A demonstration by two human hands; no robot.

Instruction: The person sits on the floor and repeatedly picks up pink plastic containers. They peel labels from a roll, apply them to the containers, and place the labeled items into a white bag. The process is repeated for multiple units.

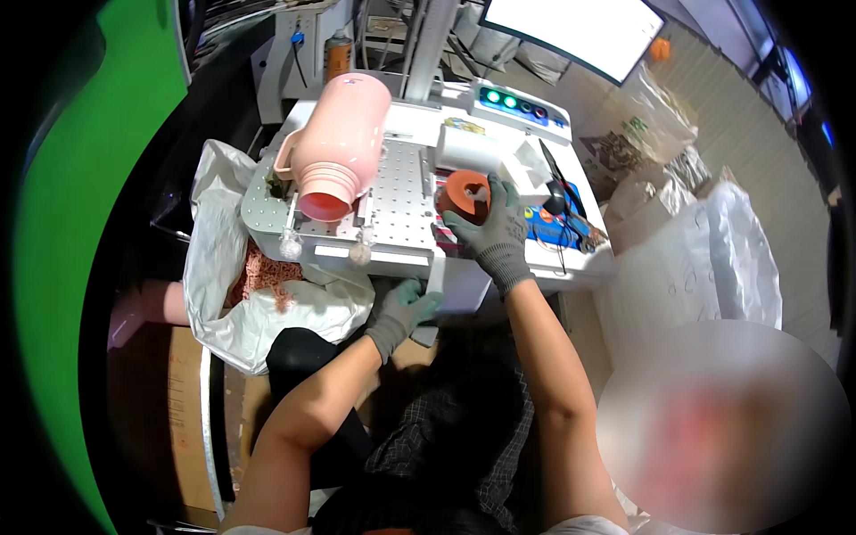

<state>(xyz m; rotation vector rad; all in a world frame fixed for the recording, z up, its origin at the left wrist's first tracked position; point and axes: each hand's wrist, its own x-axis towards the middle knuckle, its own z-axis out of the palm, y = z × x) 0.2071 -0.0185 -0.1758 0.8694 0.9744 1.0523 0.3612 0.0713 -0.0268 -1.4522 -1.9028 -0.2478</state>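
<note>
Two gloved hands work at a white machine table: the left hand [403, 312] curls loosely below its front edge, gripping nothing visible; the right hand [496, 234] clasps an orange cap [464, 194] farther in, a pink flask [339, 147] lying leftward, mouth toward the front edge.

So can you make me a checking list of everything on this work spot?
Surface: white perforated metal machine table.
Job's things: round orange plastic cap; pink plastic flask body lying on its side on the table.
Clutter: white woven sack of reddish pieces; clear plastic bags.
Grippers: grey-gloved right hand grips the cap; grey-gloved left hand at table's front edge.
Cables: black cable at right.
Surroundings: bright monitor, green wall.
</note>
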